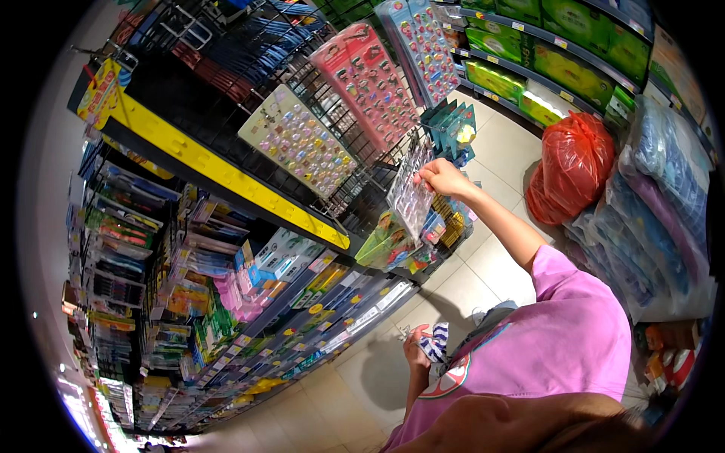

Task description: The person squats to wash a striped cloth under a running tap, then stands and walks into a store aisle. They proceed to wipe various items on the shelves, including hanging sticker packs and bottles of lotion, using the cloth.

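Observation:
My right hand [444, 178] reaches out to a wire display rack and grips the edge of a clear-packed sticker sheet [409, 195] that hangs there. Lower down, near my body, my left hand [418, 348] holds a blue-and-white striped cloth item [436, 342]. Something small and metallic shows beside those fingers, too small to name. Left of my right hand hangs a pale sheet of puffy stickers [300, 141]. A pink sticker sheet [371, 85] hangs above it, and teal packets [453, 127] are just behind the hand.
A yellow-fronted shelf end [226, 170] borders the rack. Packaged goods fill the shelves [294, 294] at left. On the right, a red plastic bag [572, 167] stands on the tiled floor [487, 272] beside plastic-wrapped bedding [640, 226]. Green packs [504, 79] line the far shelves.

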`<state>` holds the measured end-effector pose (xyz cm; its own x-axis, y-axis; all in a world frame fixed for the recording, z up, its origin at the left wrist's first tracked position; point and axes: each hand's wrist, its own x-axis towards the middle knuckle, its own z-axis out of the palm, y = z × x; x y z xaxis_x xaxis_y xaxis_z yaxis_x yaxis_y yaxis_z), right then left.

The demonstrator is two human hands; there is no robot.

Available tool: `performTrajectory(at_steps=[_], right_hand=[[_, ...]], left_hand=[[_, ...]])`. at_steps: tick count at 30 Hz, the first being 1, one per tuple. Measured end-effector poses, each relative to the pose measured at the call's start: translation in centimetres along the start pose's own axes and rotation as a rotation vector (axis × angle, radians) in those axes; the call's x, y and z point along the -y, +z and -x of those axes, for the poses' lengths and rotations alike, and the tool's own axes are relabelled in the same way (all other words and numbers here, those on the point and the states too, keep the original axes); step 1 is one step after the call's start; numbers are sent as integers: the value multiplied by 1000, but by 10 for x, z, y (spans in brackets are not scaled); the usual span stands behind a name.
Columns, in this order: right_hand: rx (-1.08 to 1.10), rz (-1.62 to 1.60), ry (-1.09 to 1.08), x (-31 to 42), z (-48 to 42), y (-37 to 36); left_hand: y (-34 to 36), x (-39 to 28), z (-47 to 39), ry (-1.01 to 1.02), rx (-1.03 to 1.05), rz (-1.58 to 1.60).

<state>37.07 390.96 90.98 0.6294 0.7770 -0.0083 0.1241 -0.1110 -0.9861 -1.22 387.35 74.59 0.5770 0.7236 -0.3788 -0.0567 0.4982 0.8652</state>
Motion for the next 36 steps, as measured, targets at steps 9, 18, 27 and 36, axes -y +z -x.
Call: performTrajectory(at_steps=[9, 18, 27, 36], right_hand=[[-58, 140, 57, -23, -35, 13], [28, 17, 120, -15, -28, 10], [34, -218, 169, -34, -3, -4], [62, -262, 213, -66, 61, 39]], left_hand=[[-9, 12, 12, -110, -104, 155], [8, 4, 8, -128, -66, 155], [34, -18, 0, -133, -17, 47], [38, -30, -25, -111, 106, -4]])
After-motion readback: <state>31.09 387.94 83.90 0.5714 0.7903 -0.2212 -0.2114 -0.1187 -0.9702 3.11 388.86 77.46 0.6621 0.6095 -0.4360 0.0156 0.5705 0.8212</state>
